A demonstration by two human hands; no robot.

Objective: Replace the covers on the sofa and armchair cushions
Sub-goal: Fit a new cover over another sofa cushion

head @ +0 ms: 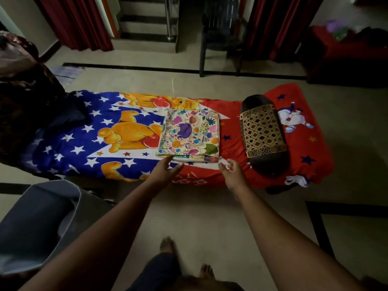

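A folded stack of floral cushion covers [189, 133] lies in the middle of a low cot spread with a cartoon bear sheet [84, 131]. To its right rests a cushion [263, 133] in a dark cover with a gold diamond pattern. My left hand [165, 169] reaches to the stack's near left corner, fingers straight, just short of the cloth. Just off the near right corner, my right hand [232, 172] hovers with its fingers loosely spread. Neither hand holds anything.
A grey bin [42, 217] stands at the lower left on the tiled floor. A dark blanket heap [23, 106] lies at the cot's left end. A dark chair [222, 34], red curtains and stairs are behind; a red sofa [344, 53] sits far right. My bare feet show below.
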